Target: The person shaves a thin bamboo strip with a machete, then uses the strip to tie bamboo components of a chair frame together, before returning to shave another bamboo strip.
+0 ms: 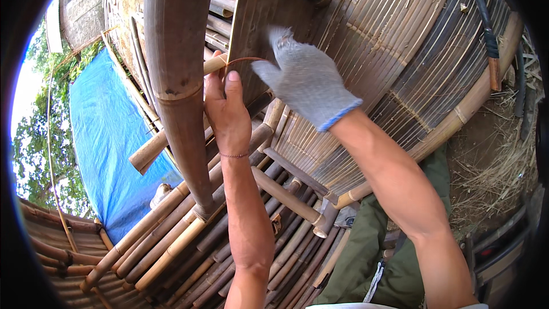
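My bare left hand (227, 109), with a thin braided bracelet at the wrist, is closed at a short light bamboo pole (215, 64). Its fingers reach behind the pole, and its thumb lies beside the edge of a wide, dark split-bamboo board (251, 28). A thin reddish-brown strip (247, 59) arcs from this spot toward my right hand (311, 77). That hand wears a grey knit glove with a blue cuff. Its thumb sticks out near the strip, but motion smears its fingers, so whether it grips the strip is unclear.
A thick upright bamboo post (180, 40) stands just left of my left hand. Slatted bamboo panelling (389, 40) fills the right side. Below lie several bamboo poles (286, 246). A blue tarp (114, 143) hangs at left; a dark-handled tool (489, 40) rests at far right.
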The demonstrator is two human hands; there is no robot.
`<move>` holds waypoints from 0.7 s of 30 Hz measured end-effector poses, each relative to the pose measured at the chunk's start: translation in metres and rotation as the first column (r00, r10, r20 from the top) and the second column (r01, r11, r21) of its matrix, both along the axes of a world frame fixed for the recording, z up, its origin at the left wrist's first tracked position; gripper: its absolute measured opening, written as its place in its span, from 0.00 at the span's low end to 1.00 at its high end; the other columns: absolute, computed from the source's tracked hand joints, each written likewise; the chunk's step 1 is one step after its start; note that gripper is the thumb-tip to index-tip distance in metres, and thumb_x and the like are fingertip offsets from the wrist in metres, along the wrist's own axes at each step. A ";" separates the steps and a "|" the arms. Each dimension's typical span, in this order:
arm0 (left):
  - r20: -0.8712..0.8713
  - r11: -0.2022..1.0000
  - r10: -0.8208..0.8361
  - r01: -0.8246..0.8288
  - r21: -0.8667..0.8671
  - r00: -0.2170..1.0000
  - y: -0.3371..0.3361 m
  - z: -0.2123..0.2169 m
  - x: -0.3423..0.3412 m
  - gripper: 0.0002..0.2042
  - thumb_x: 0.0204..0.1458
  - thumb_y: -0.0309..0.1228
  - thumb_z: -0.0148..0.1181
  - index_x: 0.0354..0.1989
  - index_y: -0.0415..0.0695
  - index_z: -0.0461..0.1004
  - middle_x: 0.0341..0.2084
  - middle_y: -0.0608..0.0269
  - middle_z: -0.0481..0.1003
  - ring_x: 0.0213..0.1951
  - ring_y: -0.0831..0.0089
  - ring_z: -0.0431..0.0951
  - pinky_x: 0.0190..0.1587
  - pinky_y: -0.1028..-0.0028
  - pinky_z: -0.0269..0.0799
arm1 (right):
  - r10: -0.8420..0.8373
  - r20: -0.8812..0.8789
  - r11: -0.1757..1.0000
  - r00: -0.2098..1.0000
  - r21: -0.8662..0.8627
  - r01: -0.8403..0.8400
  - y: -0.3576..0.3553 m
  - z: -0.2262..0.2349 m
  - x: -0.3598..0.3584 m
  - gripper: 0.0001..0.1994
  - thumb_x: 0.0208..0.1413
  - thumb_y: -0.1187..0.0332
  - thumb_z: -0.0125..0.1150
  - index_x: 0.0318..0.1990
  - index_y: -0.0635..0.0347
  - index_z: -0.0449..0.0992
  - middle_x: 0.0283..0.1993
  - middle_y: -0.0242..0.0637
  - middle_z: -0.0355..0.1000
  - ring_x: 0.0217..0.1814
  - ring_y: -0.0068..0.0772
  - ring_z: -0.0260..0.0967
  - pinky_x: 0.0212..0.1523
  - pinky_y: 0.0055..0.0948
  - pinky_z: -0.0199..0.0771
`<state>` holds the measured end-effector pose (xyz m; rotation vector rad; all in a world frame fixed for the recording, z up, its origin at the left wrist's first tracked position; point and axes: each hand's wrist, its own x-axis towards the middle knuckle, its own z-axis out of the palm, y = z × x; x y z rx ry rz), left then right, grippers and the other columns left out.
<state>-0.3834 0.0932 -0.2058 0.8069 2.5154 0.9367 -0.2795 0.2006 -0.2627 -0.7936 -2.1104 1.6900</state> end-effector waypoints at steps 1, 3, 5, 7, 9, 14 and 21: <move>0.001 1.000 -0.009 0.010 -0.020 1.000 0.002 0.002 0.001 0.24 0.64 0.27 0.51 0.68 0.33 0.62 0.62 0.51 0.70 0.65 0.65 0.68 0.67 0.68 0.58 | 0.049 -0.089 0.981 0.995 0.194 -0.031 -0.008 -0.021 0.006 0.23 0.57 0.65 0.63 0.59 0.59 0.71 0.49 0.48 0.76 0.50 0.54 0.76 0.56 0.42 0.78; -0.058 0.997 -0.031 0.027 -0.070 0.998 -0.004 0.005 -0.002 0.23 0.66 0.31 0.52 0.68 0.34 0.63 0.57 0.52 0.75 0.59 0.65 0.73 0.63 0.69 0.64 | 0.144 -0.350 0.937 0.926 0.350 -0.013 -0.003 -0.032 0.027 0.09 0.63 0.68 0.51 0.45 0.59 0.77 0.47 0.43 0.78 0.52 0.50 0.77 0.59 0.41 0.76; -0.160 0.989 -0.081 0.059 -0.134 0.984 -0.013 0.004 -0.006 0.23 0.68 0.34 0.52 0.67 0.35 0.65 0.50 0.53 0.79 0.51 0.63 0.78 0.58 0.69 0.69 | 0.022 -0.483 0.992 0.876 -0.101 -0.081 0.015 -0.021 0.052 0.12 0.66 0.65 0.47 0.41 0.58 0.77 0.48 0.42 0.78 0.56 0.47 0.75 0.64 0.41 0.73; -0.346 0.979 -0.102 0.033 -0.199 0.933 -0.005 -0.001 0.003 0.22 0.67 0.35 0.53 0.65 0.34 0.68 0.49 0.48 0.79 0.51 0.59 0.79 0.57 0.67 0.69 | -0.346 -0.533 0.777 0.772 -0.624 -0.082 0.026 -0.010 0.060 0.16 0.70 0.62 0.42 0.40 0.58 0.78 0.50 0.42 0.78 0.63 0.44 0.71 0.70 0.41 0.66; -0.521 0.974 -0.127 0.008 -0.225 0.844 -0.003 -0.008 0.008 0.21 0.67 0.36 0.54 0.61 0.32 0.71 0.50 0.41 0.78 0.53 0.54 0.79 0.59 0.66 0.69 | -0.419 -0.447 0.829 0.791 -0.544 0.132 0.036 -0.013 0.069 0.18 0.71 0.60 0.41 0.45 0.58 0.79 0.52 0.42 0.78 0.66 0.41 0.69 0.71 0.41 0.66; -0.480 0.983 -0.108 0.023 -0.181 0.871 -0.003 -0.009 0.006 0.21 0.66 0.36 0.56 0.60 0.32 0.73 0.52 0.41 0.78 0.55 0.59 0.78 0.59 0.67 0.68 | -0.149 -0.274 0.496 0.950 0.811 0.312 0.085 -0.024 0.084 0.14 0.64 0.72 0.51 0.54 0.62 0.76 0.40 0.39 0.77 0.40 0.33 0.75 0.43 0.32 0.78; -0.397 0.991 -0.038 -0.017 -0.135 0.917 -0.013 -0.015 -0.001 0.22 0.65 0.38 0.57 0.62 0.35 0.72 0.54 0.45 0.78 0.56 0.63 0.77 0.58 0.69 0.69 | 0.455 -0.180 0.886 0.872 0.192 -0.422 -0.030 0.033 0.072 0.07 0.54 0.64 0.59 0.37 0.52 0.79 0.27 0.39 0.74 0.27 0.39 0.77 0.26 0.36 0.78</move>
